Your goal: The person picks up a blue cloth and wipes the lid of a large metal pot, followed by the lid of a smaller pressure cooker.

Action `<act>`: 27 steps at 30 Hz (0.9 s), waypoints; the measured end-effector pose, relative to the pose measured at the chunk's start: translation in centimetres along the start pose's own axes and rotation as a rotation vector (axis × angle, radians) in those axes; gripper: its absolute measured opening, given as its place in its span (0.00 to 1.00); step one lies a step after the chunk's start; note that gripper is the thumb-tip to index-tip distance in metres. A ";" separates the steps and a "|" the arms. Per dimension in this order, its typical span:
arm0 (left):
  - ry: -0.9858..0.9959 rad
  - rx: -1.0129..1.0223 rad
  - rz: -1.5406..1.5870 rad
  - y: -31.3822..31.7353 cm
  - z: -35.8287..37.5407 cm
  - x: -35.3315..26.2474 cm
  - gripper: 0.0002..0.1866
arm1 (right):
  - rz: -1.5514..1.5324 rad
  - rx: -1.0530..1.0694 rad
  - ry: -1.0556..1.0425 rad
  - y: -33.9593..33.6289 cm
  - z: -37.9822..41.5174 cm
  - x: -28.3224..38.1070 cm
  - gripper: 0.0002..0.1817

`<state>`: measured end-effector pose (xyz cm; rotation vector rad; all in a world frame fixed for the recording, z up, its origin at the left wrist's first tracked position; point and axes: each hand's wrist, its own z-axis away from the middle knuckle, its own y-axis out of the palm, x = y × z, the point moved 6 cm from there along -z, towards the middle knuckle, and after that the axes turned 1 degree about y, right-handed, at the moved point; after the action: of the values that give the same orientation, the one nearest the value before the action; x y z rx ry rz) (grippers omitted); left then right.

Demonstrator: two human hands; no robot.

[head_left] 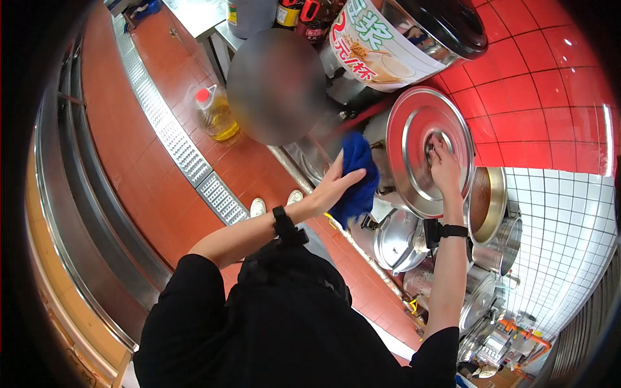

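Observation:
A blue cloth (362,178) is bunched in my left hand (339,187), with the thumb lying across its front. The cloth hangs beside a large steel pot (378,139). On that pot sits a wide, round metal lid (412,174). My right hand (445,167) is at the middle of the lid, its fingers closed round the lid's small knob, which they partly hide.
A yellow oil bottle (218,118) with a red cap stands on the red tiled floor beside a drain grate (174,142). A big labelled container (394,48) stands beyond the lid. Several pots, one a silver pressure cooker (396,240), line the right. A round area is blurred.

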<state>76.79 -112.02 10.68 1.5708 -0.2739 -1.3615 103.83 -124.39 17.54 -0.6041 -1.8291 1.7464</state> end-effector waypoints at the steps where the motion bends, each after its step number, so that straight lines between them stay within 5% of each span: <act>1: -0.004 0.003 -0.003 0.1 -1.1 0.2 0.31 | -0.007 0.014 0.008 -0.2 0.0 0.3 0.23; 3: 0.325 0.046 -0.893 1.0 -3.1 -1.5 0.30 | -0.018 0.025 0.021 0.1 0.0 0.0 0.23; 4: 0.386 -0.003 -0.936 1.7 -3.3 -2.1 0.30 | 0.006 -0.017 -0.010 0.4 -0.1 -0.2 0.22; 8: 0.234 -0.146 -0.554 0.9 -4.9 0.4 0.25 | 0.042 -0.039 -0.077 0.5 -0.4 -0.3 0.22; 12: 0.301 -0.228 -0.474 2.7 -2.4 0.3 0.23 | 0.049 -0.028 -0.001 0.2 0.0 -0.1 0.22; 15: 0.132 -0.287 -0.424 3.2 0.0 1.4 0.30 | 0.065 0.011 0.022 0.4 -0.3 -0.4 0.23; 18: 0.277 -0.313 -0.515 4.5 2.5 3.5 0.35 | 0.036 0.004 -0.005 0.8 -0.3 -0.5 0.23; 27: 0.267 -0.272 -0.694 4.4 3.0 4.1 0.35 | 0.042 0.022 -0.074 0.3 -0.1 -0.5 0.24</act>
<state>77.52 -118.55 12.00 1.6525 0.6521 -1.5861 104.31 -124.61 17.19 -0.5811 -1.8568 1.8364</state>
